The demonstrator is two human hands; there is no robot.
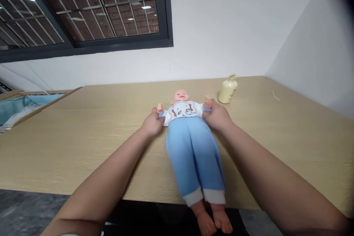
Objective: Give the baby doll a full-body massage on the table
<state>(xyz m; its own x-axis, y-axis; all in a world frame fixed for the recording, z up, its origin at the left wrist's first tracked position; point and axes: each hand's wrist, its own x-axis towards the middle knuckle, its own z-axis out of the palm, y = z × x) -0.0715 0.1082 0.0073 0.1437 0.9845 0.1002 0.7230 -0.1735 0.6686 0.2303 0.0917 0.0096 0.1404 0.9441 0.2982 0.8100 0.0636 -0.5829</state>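
Note:
A baby doll (pixel 190 147) lies on its back on the wooden table, head toward the wall and bare feet past the front edge. It wears blue trousers with white cuffs and a white shirt (pixel 182 109) with an elephant picture. My left hand (pixel 153 122) is closed around the doll's sleeve cuff and forearm on the left side. On the other side, my right hand (pixel 218 115) grips the opposite sleeve cuff and forearm. The doll's small hands stick out above my fingers, and both its arms are spread outward.
A cream pump bottle (pixel 228 90) stands behind my right hand, toward the back of the table (pixel 110 97). Farther right lies a thin pale strip (pixel 276 96). At the far left is a wood-edged bin (pixel 59 102) with light blue and teal cloth. A barred window (pixel 110 7) is above.

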